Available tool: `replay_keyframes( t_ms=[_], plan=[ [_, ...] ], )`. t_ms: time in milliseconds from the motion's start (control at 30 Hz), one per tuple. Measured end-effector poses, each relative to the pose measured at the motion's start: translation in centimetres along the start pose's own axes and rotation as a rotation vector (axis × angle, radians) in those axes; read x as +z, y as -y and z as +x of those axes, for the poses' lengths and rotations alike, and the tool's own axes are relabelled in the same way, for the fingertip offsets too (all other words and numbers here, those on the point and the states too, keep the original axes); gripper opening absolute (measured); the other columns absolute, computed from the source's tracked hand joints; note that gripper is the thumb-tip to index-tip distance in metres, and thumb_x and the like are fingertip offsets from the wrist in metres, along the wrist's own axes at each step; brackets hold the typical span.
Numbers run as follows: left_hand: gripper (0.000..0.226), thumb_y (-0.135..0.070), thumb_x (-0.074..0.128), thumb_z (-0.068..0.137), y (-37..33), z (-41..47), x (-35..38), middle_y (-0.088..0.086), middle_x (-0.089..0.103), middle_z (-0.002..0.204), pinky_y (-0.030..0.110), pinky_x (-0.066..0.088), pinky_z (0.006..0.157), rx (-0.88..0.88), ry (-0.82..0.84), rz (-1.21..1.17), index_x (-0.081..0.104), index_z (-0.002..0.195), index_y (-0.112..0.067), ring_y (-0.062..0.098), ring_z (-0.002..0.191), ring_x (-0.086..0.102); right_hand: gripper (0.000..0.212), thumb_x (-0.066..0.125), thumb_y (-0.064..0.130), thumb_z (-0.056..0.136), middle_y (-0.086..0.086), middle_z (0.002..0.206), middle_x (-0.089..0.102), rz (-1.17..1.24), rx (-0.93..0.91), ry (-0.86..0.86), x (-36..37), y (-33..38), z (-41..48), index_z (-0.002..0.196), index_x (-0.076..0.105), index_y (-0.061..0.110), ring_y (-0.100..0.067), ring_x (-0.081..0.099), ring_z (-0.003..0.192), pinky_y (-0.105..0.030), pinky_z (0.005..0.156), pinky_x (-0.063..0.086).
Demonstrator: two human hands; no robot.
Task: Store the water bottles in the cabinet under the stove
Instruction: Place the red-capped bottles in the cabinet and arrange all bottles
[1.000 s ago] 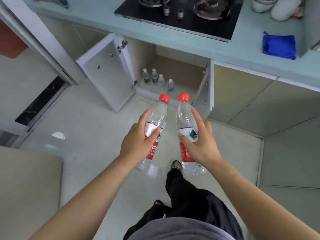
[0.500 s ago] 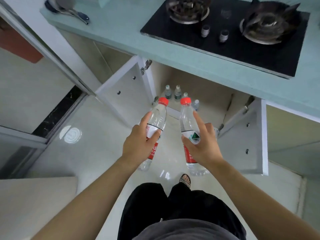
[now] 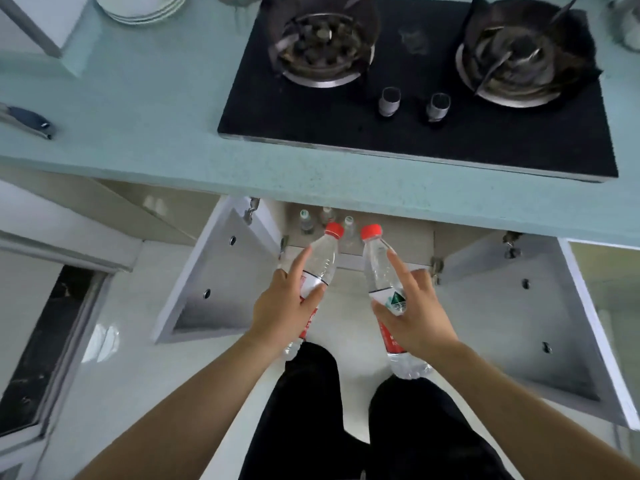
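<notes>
Gripping the left bottle (image 3: 320, 261) at its label with the left hand (image 3: 280, 310), thumb laid across the front, forefinger stretched up along the clear side; gripping the right bottle (image 3: 379, 268) likewise with the right hand (image 3: 415, 317), thumb on the label, forefinger extended toward the neck, remaining fingers curled behind; both held in the air above the pale floor (image 3: 121, 341), clear of every surface, in front of the open cabinet (image 3: 398, 237); tilted with red caps toward the opening, caps near each other but apart, bases nearer the body and over the black trousers (image 3: 304, 410); positioned between the left door (image 3: 214, 271) and the right door (image 3: 519, 306), both swung wide outward; seen inside the cabinet, toward its left, a few small stored bottles (image 3: 306, 221) standing upright, partly hidden behind the two caps, exact count not clear; directly above, set into the pale green counter (image 3: 138, 133), a black stove (image 3: 415, 150) with two burners and two knobs (image 3: 389, 102) at its front; at the far left of the counter, a stack of white plates (image 3: 138, 8) and a dark utensil handle (image 3: 27, 121), well apart from the stove.
</notes>
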State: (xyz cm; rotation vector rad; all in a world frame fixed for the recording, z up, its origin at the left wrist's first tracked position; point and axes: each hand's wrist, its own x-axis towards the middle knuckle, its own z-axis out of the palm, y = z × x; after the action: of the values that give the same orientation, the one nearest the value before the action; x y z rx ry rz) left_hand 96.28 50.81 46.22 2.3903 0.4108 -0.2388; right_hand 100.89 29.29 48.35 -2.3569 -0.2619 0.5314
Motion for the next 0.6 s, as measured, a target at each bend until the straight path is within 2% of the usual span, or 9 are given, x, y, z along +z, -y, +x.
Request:
replay_keyframes(
  t_ms=[100, 267, 333, 433, 500, 600],
  plan=[
    [0.063, -0.050, 0.049, 0.088, 2.2, 3.9, 1.1, 0.003, 0.049, 0.105, 0.030, 0.041, 0.073, -0.019, 0.017, 0.016, 0.016, 0.142, -0.046, 0.020, 0.097, 0.058, 0.082, 0.061, 0.040, 0.082, 0.007, 0.099, 0.032, -0.013, 0.017, 0.014, 2.3, -1.1, 3.3, 0.134, 0.001, 0.061, -0.001, 0.045, 0.074, -0.022, 0.062, 0.033],
    [0.065, -0.050, 0.050, 0.087, 6.4, 9.4, 7.0, 0.005, 0.052, 0.100, 0.032, 0.042, 0.074, -0.027, -0.016, -0.025, 0.013, 0.141, -0.051, 0.022, 0.095, 0.059, 0.081, 0.059, 0.039, 0.083, 0.004, 0.105, 0.034, -0.041, 0.006, 0.051, 6.6, -6.7, 9.7, 0.137, 0.001, 0.056, -0.013, 0.048, 0.077, -0.025, 0.069, 0.035],
    [0.066, -0.050, 0.050, 0.087, 8.7, 11.9, 10.5, 0.007, 0.052, 0.097, 0.035, 0.045, 0.076, -0.016, -0.018, -0.032, 0.012, 0.140, -0.053, 0.023, 0.090, 0.058, 0.084, 0.059, 0.040, 0.083, 0.005, 0.105, 0.033, -0.066, -0.042, 0.055, 8.7, -9.6, 12.8, 0.133, -0.005, 0.062, -0.015, 0.048, 0.077, -0.027, 0.070, 0.037],
    [0.065, -0.053, 0.049, 0.085, 11.9, 15.8, 16.1, 0.008, 0.054, 0.113, 0.044, 0.049, 0.085, -0.005, 0.024, -0.073, 0.011, 0.138, -0.056, 0.024, 0.101, 0.061, 0.091, 0.060, 0.037, 0.082, 0.004, 0.106, 0.032, -0.079, -0.116, 0.025, 11.9, -14.5, 17.6, 0.122, -0.014, 0.071, -0.011, 0.044, 0.067, -0.030, 0.071, 0.043],
    [0.065, -0.053, 0.048, 0.086, 13.7, 18.5, 19.8, 0.006, 0.054, 0.114, 0.038, 0.048, 0.085, 0.044, 0.016, -0.029, 0.011, 0.139, -0.054, 0.020, 0.109, 0.060, 0.091, 0.060, 0.035, 0.082, 0.002, 0.109, 0.033, -0.063, -0.153, -0.018, 14.1, -17.9, 20.5, 0.126, -0.011, 0.068, -0.014, 0.043, 0.066, -0.032, 0.072, 0.047],
    [0.065, -0.051, 0.047, 0.089, 16.2, 22.7, 24.6, 0.004, 0.054, 0.113, 0.028, 0.039, 0.072, 0.099, -0.005, 0.086, 0.011, 0.143, -0.047, 0.016, 0.112, 0.057, 0.087, 0.061, 0.036, 0.078, -0.003, 0.106, 0.039, -0.041, -0.207, -0.120, 17.3, -23.5, 24.6, 0.138, 0.000, 0.053, -0.015, 0.047, 0.067, -0.027, 0.069, 0.047]
  ],
)
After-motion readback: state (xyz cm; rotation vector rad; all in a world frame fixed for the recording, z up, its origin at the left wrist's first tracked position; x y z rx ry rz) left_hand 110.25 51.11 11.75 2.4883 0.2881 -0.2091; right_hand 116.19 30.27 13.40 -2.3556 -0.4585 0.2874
